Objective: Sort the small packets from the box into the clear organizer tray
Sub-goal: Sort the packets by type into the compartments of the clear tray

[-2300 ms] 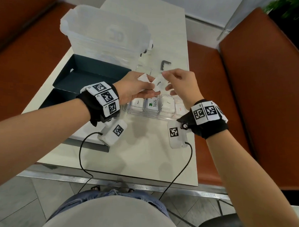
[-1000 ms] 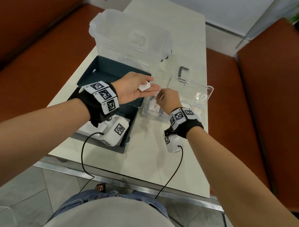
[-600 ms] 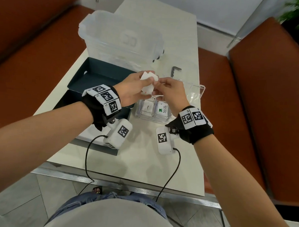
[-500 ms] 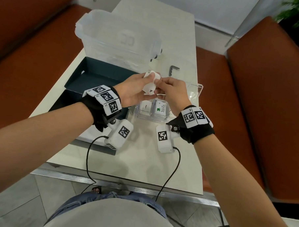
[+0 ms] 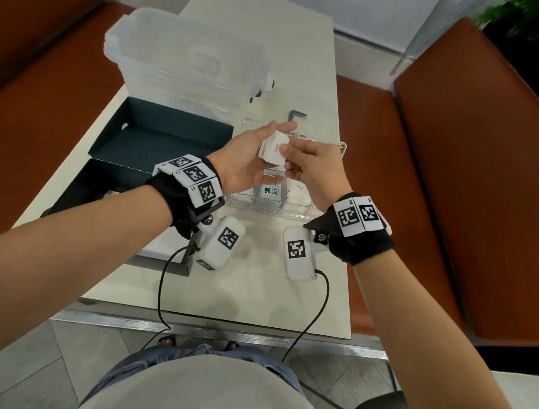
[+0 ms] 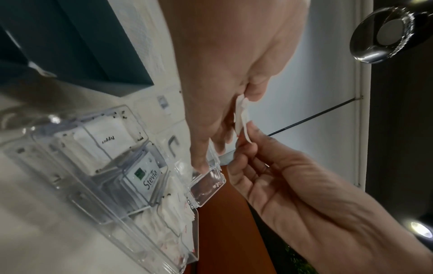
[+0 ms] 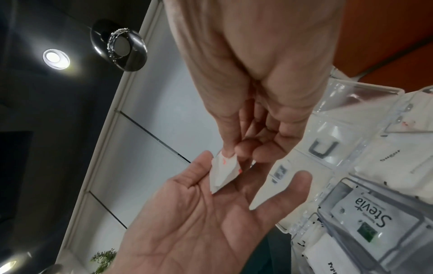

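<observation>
My left hand (image 5: 263,140) hovers palm up over the clear organizer tray (image 5: 295,216). It holds a small stack of white packets with red print (image 5: 272,153) between thumb and fingers. My right hand (image 5: 290,157) meets it from the right and pinches the top packet (image 7: 223,169) with thumb and forefinger. The left wrist view shows the packets (image 6: 241,113) edge on, between both hands. In the tray (image 6: 77,200), a Stevia packet (image 6: 146,177) and other white packets stand in separate compartments. The dark box (image 5: 160,137) lies open at the left.
A large clear plastic container (image 5: 188,58) stands at the back of the white table (image 5: 258,290). A grey hex key (image 5: 297,114) lies behind the tray. Orange benches (image 5: 417,180) flank the table. Cables hang from both wrist units over the front edge.
A second ago my right hand was down in the tray. It has come back up to my left hand and now pinches the top packet of the stack.
</observation>
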`<state>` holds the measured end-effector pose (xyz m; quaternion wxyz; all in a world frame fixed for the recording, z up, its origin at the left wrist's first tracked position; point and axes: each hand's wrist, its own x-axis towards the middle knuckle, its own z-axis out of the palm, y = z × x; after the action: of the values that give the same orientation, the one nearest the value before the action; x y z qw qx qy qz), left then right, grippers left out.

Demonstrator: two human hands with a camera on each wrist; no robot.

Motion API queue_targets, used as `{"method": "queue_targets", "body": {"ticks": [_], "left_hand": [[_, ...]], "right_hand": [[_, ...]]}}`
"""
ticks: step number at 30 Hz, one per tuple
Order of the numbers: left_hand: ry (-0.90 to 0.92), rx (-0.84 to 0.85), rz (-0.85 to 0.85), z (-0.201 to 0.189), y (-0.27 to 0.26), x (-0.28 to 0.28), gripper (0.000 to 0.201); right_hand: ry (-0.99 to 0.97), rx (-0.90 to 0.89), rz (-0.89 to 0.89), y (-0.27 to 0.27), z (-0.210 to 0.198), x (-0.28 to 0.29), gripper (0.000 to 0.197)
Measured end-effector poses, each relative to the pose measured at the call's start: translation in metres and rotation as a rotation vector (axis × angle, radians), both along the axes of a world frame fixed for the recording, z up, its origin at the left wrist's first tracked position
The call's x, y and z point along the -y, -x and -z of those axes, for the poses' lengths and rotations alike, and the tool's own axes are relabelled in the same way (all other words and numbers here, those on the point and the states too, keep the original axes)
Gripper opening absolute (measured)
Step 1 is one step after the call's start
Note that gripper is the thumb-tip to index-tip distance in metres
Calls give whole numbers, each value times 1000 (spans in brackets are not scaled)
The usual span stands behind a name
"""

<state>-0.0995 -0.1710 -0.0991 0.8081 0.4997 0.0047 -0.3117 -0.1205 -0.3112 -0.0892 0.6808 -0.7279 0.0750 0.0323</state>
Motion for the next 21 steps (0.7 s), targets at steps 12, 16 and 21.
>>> {"method": "queue_targets", "body": {"ticks": [12,16,21], "left_hand": [[-397,304,-112,12,1,50,24],[-456,312,-124,16,1,68,14],[-557,295,-167,21,-3,74,8]], "right_hand": [[-27,-123,128,7,12,61,11],[51,-143,194,0,21,82,3],[429,-227,237,-15,40,105,9]]}}
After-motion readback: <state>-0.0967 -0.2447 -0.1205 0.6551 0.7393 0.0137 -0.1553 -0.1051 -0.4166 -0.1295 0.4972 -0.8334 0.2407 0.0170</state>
